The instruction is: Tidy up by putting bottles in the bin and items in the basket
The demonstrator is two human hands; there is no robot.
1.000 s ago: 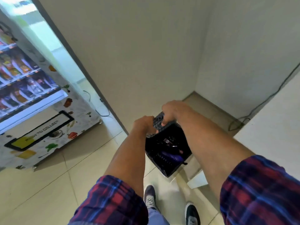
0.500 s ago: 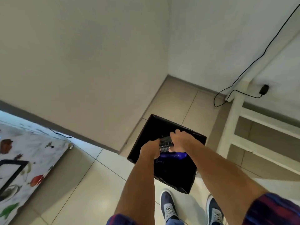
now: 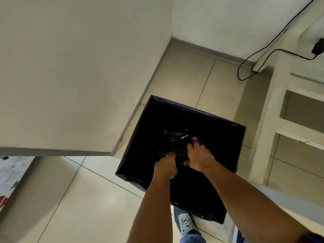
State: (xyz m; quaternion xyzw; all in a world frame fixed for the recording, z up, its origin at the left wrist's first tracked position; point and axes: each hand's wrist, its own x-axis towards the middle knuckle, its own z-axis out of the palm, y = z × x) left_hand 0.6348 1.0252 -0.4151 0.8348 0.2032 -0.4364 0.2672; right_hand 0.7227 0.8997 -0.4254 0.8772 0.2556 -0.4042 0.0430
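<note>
Change: both hands have gone lower, down into the mouth of the bin, and the view has tipped further toward the floor than half a second ago.
Bottle: a dark ribbed plastic bottle (image 3: 172, 152) with a purple cap, held inside the bin's opening, cap end pointing away from the person.
Left hand: the left hand (image 3: 166, 166) is closed around the near end of the bottle.
Right hand: the right hand (image 3: 199, 157) is closed over the bottle's far part, fingers (image 3: 194, 146) curled near the cap.
Bin: a square bin (image 3: 177, 109) lined with a black bag, standing on the floor; more purple-capped bottles (image 3: 182, 136) lie dimly inside.
Floor: pale tiles (image 3: 91, 199), with a grey shoe (image 3: 186, 222) just beside the bin's near edge.
Surroundings: a wall corner (image 3: 112, 151) left of the bin, a white frame (image 3: 266, 120) to its right, and a black cable (image 3: 245, 67) on the floor behind.
</note>
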